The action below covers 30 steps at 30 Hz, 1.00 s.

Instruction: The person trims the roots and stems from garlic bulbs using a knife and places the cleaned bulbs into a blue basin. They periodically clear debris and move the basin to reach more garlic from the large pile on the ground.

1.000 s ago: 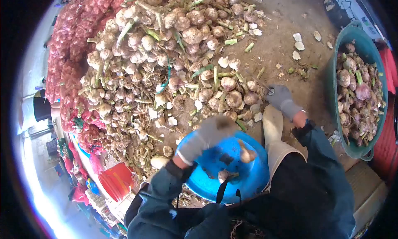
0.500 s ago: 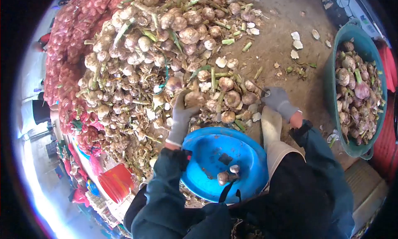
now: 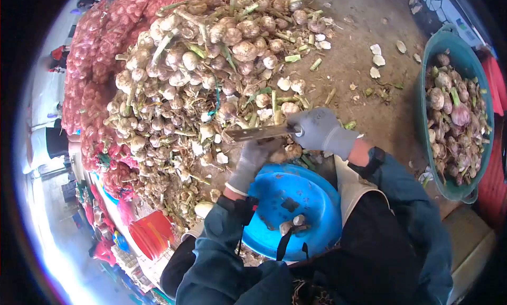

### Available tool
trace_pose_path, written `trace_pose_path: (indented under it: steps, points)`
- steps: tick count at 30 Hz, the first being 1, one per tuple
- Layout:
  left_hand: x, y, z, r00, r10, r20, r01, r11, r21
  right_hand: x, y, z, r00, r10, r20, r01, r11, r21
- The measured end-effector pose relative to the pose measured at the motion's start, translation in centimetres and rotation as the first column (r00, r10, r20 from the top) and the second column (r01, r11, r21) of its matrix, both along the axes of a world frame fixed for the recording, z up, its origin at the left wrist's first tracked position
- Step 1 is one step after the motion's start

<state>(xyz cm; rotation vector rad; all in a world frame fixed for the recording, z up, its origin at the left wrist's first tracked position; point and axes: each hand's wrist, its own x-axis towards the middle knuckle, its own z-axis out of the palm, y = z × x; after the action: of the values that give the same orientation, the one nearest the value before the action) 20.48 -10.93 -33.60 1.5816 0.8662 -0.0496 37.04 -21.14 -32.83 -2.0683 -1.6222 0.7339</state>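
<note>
My right hand, in a grey glove, grips a knife whose blade points left across the garlic. Just under the blade is my gloved left hand; its fingers are partly hidden by the knife and blurred, so what they hold cannot be made out. A large heap of garlic bulbs with stalks spreads beyond and left of my hands. Below them sits a blue basin with a couple of bulbs in it.
A green tub full of garlic stands at the right. Red mesh sacks are stacked at the far left, and an orange-red bucket lies at the lower left. Peels and stalk pieces are scattered on the floor.
My right hand has moved left and brought the knife over the garlic. My left hand has shifted right and down, beneath the blade.
</note>
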Motion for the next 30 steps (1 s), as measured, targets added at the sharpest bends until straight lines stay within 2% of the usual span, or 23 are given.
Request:
trace_pose_path:
  steps: [1,3,5,6,7,8,9,11,12,14,15,17,18,19,21,22,23,24,25,26,27,28,30]
  points:
    - [0.2,-0.2,0.1,1.000,-0.001,-0.002,0.001,1.000,0.000,0.8,-0.1,-0.8,1.000,-0.001,-0.002,0.001,1.000,0.000]
    - [0.2,0.0,0.5,0.965,0.254,-0.064,-0.261,0.951,-0.164,3.8,-1.4,-4.5,0.927,0.328,0.180,-0.227,0.877,-0.423]
    - [-0.5,0.7,0.5,0.974,0.226,-0.004,-0.225,0.971,-0.085,6.0,-4.8,-10.6,0.978,-0.142,0.151,0.196,0.869,-0.453]
    - [-1.8,1.2,-2.2,0.954,0.282,0.102,-0.276,0.959,-0.066,5.6,-5.2,-10.3,0.980,-0.135,0.146,0.188,0.869,-0.458]
    - [-1.2,1.0,-1.3,0.921,0.328,0.208,-0.325,0.944,-0.054,5.3,-6.0,-9.2,0.949,-0.269,0.164,0.313,0.859,-0.406]
    - [-0.7,0.3,-0.2,0.786,0.618,0.013,-0.524,0.677,-0.517,5.4,-6.6,-8.0,0.898,-0.401,0.179,0.439,0.829,-0.347]
    - [-0.2,-0.2,-0.7,0.788,0.615,0.014,-0.519,0.678,-0.521,5.3,-6.2,-6.8,0.896,-0.404,0.184,0.444,0.826,-0.347]
    - [0.4,-1.0,-1.7,0.828,0.559,0.032,-0.530,0.800,-0.280,3.4,-3.8,-4.3,0.967,-0.253,0.015,0.235,0.876,-0.421]
    - [0.7,-1.3,-1.8,0.831,0.555,0.028,-0.526,0.801,-0.285,2.4,-2.8,-3.3,0.977,-0.212,-0.006,0.195,0.912,-0.361]
    - [1.3,-1.8,-1.8,0.920,0.392,-0.032,-0.386,0.916,0.107,1.1,-1.1,-1.4,0.985,-0.172,-0.019,0.159,0.942,-0.296]
    - [1.5,-1.8,-1.8,0.945,0.316,-0.087,-0.278,0.914,0.296,0.7,-0.5,-0.4,0.989,-0.137,-0.063,0.116,0.958,-0.262]
    - [1.2,-1.3,-1.7,0.950,0.305,-0.063,-0.274,0.914,0.299,0.8,-0.7,-1.1,0.989,-0.101,-0.108,0.074,0.971,-0.229]
    - [0.9,-0.8,-1.1,0.988,0.151,0.018,-0.128,0.757,0.641,1.8,-1.5,-3.2,0.995,-0.081,-0.057,0.051,0.914,-0.403]
    - [0.8,-0.1,-0.5,0.999,-0.020,0.038,-0.025,0.452,0.892,2.9,-2.2,-4.7,0.999,-0.045,-0.005,0.035,0.829,-0.558]
    - [0.1,0.4,-0.3,0.999,-0.003,0.046,-0.041,0.431,0.901,4.5,-4.9,-6.0,0.956,-0.293,-0.029,0.211,0.751,-0.626]
    - [-0.2,0.5,-0.7,0.952,0.259,0.163,-0.305,0.763,0.570,4.4,-5.6,-6.5,0.957,-0.288,-0.032,0.204,0.748,-0.631]
    - [-0.4,0.6,-1.1,0.839,0.526,0.137,-0.539,0.837,0.092,4.4,-6.1,-6.8,0.926,-0.376,0.045,0.337,0.763,-0.551]
    - [-0.4,0.7,-1.4,0.729,0.672,0.130,-0.651,0.739,-0.174,4.3,-6.1,-6.4,0.877,-0.466,0.115,0.464,0.763,-0.451]
    - [-0.3,0.6,-1.7,0.728,0.672,0.134,-0.650,0.740,-0.175,3.9,-5.8,-6.1,0.877,-0.466,0.118,0.466,0.763,-0.448]
    - [-0.1,0.3,-2.0,0.598,0.800,0.049,-0.656,0.524,-0.543,3.1,-5.2,-5.8,0.942,-0.324,0.081,0.329,0.857,-0.396]
    - [0.0,0.1,-2.0,0.481,0.871,-0.101,-0.549,0.209,-0.810,2.1,-4.3,-5.0,0.984,-0.171,0.051,0.178,0.924,-0.337]
    - [-1.1,0.6,-3.7,0.603,0.796,0.040,-0.236,0.226,-0.945,1.1,-3.5,-4.0,0.993,-0.101,0.055,0.112,0.965,-0.236]
    - [-2.1,-0.7,-6.0,0.573,0.818,0.050,-0.251,0.233,-0.939,-0.6,-2.0,-2.1,0.998,-0.030,0.062,0.038,0.990,-0.132]
